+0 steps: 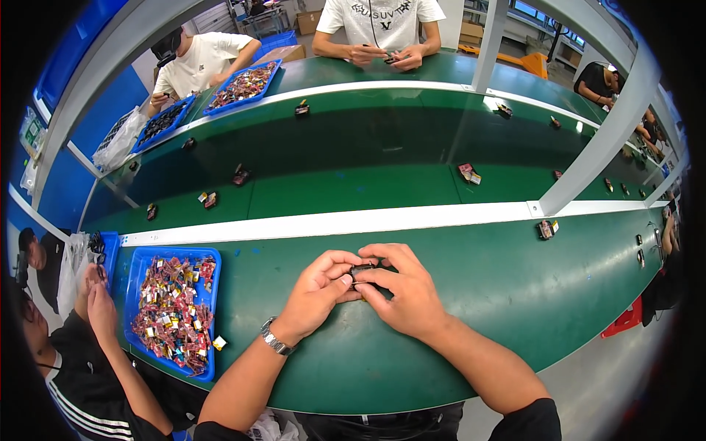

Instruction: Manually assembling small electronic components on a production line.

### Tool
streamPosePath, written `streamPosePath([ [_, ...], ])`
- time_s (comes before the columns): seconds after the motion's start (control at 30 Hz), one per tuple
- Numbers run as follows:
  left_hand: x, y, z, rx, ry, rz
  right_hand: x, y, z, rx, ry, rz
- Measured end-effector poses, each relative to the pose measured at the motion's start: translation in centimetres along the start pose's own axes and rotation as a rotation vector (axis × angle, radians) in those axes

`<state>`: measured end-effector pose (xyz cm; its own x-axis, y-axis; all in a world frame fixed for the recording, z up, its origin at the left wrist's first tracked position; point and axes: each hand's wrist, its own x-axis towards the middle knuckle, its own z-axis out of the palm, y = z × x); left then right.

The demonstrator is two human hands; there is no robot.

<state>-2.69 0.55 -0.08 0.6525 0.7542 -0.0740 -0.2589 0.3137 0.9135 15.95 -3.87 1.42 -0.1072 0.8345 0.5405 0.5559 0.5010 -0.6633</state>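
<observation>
A small black plastic part (361, 270) is held between the fingertips of both my hands, just above the green table (515, 309). My left hand (315, 295), with a metal watch at its wrist, pinches the part from the left. My right hand (409, 290) closes on it from the right, with thumb and forefinger bent over its near side. The fingers cover much of the part, so its full shape is hidden. Left of my hands, a blue tray (218, 275) holds a heap of small reddish circuit pieces (170, 316) with wires and white and yellow bits.
Beyond a white rail (331, 220) runs a green conveyor belt (353, 187) bearing scattered small assemblies (469, 173). One assembly (547, 229) lies by the rail at right. A loose white-yellow piece (219, 342) sits beside the tray. A co-worker's hands (101, 301) are at left; others work opposite.
</observation>
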Motion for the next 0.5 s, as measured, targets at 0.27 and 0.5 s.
streamPosePath([
  [0.27,-0.02,-0.03,0.12,-0.019,0.011,0.010,-0.11,-0.29,0.03,0.002,0.014,-0.014],
  [0.5,0.05,-0.37,-0.17,-0.010,0.020,0.032,0.38,-0.79,-0.28,-0.073,0.002,-0.157],
])
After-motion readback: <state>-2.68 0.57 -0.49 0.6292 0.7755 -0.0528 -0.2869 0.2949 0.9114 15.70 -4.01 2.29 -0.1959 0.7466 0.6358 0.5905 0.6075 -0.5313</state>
